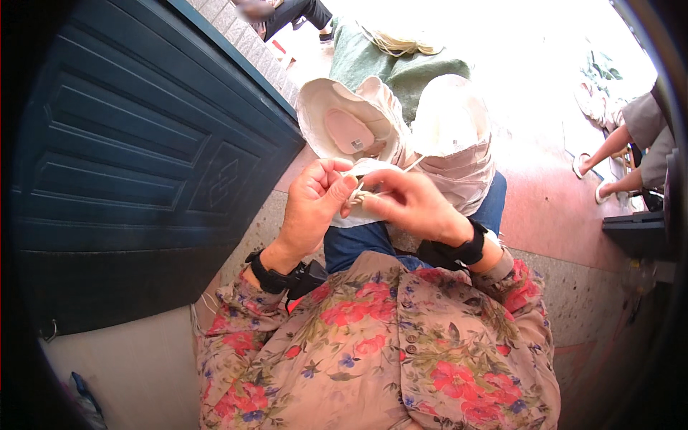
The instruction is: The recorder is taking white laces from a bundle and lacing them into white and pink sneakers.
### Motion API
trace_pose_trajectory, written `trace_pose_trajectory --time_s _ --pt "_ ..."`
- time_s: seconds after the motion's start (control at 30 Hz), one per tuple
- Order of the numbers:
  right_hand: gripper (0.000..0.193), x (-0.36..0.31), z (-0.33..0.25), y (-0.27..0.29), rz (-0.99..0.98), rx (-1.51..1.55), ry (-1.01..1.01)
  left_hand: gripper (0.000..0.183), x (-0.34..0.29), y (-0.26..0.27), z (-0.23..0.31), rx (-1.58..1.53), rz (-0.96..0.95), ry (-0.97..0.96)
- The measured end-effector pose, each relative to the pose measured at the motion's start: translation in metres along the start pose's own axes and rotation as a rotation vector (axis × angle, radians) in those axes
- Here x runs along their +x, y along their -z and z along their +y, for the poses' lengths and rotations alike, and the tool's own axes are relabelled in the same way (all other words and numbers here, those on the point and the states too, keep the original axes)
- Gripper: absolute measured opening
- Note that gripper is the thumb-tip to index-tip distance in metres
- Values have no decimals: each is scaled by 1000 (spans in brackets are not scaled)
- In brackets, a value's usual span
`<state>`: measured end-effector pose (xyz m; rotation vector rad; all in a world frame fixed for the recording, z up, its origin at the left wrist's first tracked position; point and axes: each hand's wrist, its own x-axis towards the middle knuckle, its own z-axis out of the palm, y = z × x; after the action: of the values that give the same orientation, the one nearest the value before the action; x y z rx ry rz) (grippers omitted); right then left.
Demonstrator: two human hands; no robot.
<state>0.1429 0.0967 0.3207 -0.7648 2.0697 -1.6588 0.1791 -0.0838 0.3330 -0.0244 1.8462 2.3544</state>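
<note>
- Closely pinched, the thumb and forefinger of the left hand (319,197) are clamped on a pale cord (357,193); the right hand (416,204) grips it from the other side, its thumb and fingers together.
- The cord sits between the two sets of fingertips, touching both, so neither hand is clearly nearer.
- Its looped part is short, its long axis roughly pointing away from the body; a thin strand slants off beyond the right hand, toward the far right side of the lap. That line between the hands looks like the relation that matters most.
- Just under the fingers, a white cloth piece (350,220) covers part of the jeans (351,247); whether the cord is fixed to it, I cannot tell.
- Toward the lap's far edge, two stacks of pale hat-like pieces stand side by side: the left stack (383,107) and the right stack (459,129).
- Beyond them lies a green sack (416,79), with a bundle of pale strands (405,43) by its far edge.
- Leftward stands a dark blue panelled door (143,129).
</note>
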Motion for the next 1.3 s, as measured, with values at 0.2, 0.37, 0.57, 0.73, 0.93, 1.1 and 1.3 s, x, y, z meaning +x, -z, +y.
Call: trace_pose_trajectory --time_s 0.2,0.37,0.57,0.73,0.93,1.1,1.3 --pt "25 -8 -6 34 220 480 -163 32 7 6 -3 519 -80 -235" --pt "21 -18 -3 38 330 513 -102 18 9 5 -2 716 -363 -109" --pt "20 -28 -15 32 87 224 -204 10 3 -2 3 664 -244 -152" --pt "14 -35 -20 13 -47 93 -110 11 -5 -5 3 667 -359 -204" --pt "12 -39 -13 7 223 583 -167 21 -4 7 -7 407 -399 32" --pt "13 -47 -9 5 221 568 -177 22 -6 14 -14 224 -422 167" --pt "13 -42 -16 14 200 538 -147 20 1 12 -5 261 -424 149"
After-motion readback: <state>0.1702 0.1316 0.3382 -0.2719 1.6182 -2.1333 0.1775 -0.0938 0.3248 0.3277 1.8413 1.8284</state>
